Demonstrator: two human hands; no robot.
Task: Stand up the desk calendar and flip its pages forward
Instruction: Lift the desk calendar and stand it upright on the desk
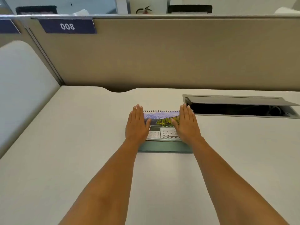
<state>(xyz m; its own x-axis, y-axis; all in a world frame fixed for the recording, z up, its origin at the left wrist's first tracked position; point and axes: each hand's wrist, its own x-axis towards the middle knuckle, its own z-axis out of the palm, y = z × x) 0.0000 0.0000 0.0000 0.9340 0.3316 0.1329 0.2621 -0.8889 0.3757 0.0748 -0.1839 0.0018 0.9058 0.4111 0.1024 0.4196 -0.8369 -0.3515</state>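
A spiral-bound desk calendar (163,125) sits on the white desk (81,143), its page showing a mountain lake photo above a date grid, with a green base along its near edge. The wire binding runs along its far edge. My left hand (137,125) lies flat over the calendar's left end, fingers straight and pointing away from me. Over its right end my right hand (186,125) lies the same way. Both palms cover the page's outer parts. Whether the calendar lies flat or leans is hard to tell.
An open cable tray (240,109) with a raised grey lid is sunk into the desk just right of the calendar. A beige partition (162,54) with a "008" label (67,26) closes off the back. A white side panel (24,78) stands at the left.
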